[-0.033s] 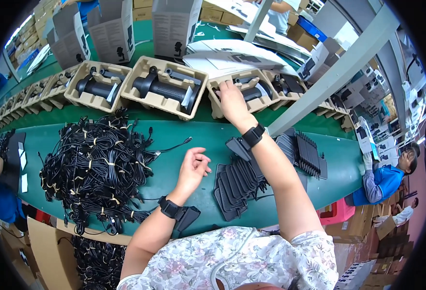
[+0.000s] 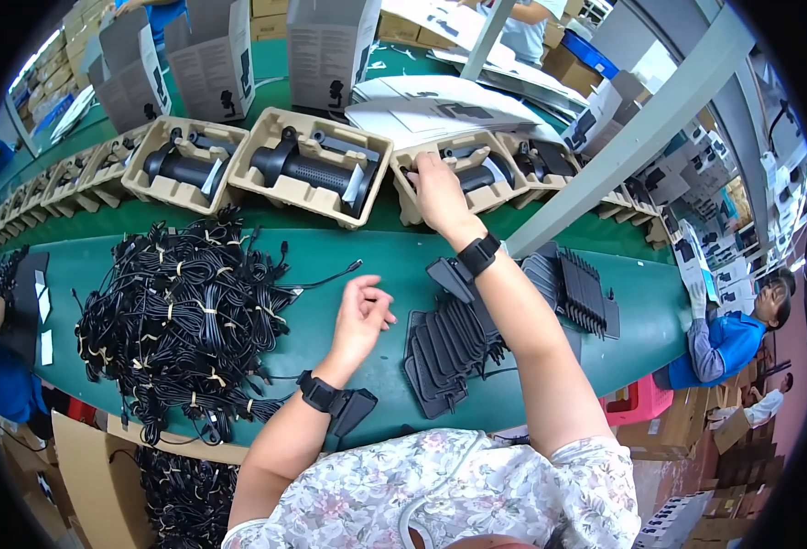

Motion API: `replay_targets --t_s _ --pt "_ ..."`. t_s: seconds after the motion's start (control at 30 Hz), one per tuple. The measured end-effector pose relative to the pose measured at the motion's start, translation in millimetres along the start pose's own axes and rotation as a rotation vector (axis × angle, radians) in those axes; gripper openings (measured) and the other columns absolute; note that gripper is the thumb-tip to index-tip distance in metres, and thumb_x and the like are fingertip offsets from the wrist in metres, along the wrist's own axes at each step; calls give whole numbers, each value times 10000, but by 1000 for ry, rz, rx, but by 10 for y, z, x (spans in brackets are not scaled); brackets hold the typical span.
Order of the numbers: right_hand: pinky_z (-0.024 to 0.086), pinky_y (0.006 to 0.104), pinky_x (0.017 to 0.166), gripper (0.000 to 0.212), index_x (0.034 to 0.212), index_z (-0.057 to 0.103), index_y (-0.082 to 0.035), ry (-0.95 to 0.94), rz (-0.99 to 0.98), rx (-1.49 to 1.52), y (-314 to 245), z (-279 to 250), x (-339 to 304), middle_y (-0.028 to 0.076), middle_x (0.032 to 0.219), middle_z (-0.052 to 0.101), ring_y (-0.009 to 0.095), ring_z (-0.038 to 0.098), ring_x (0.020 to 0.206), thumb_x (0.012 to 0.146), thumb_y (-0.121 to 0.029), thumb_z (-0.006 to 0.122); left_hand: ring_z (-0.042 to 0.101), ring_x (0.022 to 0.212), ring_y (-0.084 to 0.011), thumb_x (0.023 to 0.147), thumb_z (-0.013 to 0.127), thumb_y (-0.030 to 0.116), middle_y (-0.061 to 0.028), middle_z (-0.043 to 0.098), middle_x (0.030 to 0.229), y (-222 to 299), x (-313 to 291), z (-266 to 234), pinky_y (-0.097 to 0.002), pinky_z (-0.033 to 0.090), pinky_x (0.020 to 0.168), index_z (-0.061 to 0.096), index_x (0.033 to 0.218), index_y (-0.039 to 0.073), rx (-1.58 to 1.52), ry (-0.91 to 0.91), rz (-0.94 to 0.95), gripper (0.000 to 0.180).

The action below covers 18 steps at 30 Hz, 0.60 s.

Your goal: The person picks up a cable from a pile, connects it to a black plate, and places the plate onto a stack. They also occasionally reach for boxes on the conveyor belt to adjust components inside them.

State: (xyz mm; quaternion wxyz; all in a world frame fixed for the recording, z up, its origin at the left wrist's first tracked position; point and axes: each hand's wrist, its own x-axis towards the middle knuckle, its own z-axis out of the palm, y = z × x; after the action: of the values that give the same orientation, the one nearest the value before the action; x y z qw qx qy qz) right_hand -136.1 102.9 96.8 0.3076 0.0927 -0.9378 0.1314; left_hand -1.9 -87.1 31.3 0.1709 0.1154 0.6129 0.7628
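Observation:
My right hand [image 2: 440,190] reaches to the left end of a beige moulded tray [image 2: 501,197], its fingers bent together down into it. What the fingertips hold, if anything, is hidden. A black cylindrical device [image 2: 478,177] lies in that tray, to the right of the hand. My left hand [image 2: 360,320] hovers over the green bench with loosely curled fingers apart and nothing in them. It is between a large heap of bundled black cables [image 2: 193,316] on the left and a fanned row of flat black plates [image 2: 449,352] on the right.
More trays with black devices, such as this one [image 2: 367,212], line the green strip beyond the bench [image 2: 330,252]. Grey printed boxes [image 2: 330,55] and flat white card [image 2: 422,105] stand behind them. A slanting metal post [image 2: 623,137] rises at right. A co-worker in blue [image 2: 728,348] is at the right end.
My left hand has shifted very slightly to the left. My right hand stays at the same tray.

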Motion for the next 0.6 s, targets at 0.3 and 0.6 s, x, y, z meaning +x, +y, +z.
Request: replay_targets --t_s 0.3,0.6 --pt "438 427 717 94 780 535 -14 58 -45 -51 -34 -25 -10 168 860 550 336 540 829 754 -87 589 581 706 -141 920 479 137 -100 538 959 70 154 -136 -235 477 614 328 1214 22 1 276 102 350" --pt "430 384 755 69 764 606 -32 114 -39 20 131 -115 -99 120 797 574 316 541 830 741 -96 591 615 812 -229 937 456 269 -145 526 988 362 347 -73 -301 523 688 287 1222 6 -90 304 16 422"
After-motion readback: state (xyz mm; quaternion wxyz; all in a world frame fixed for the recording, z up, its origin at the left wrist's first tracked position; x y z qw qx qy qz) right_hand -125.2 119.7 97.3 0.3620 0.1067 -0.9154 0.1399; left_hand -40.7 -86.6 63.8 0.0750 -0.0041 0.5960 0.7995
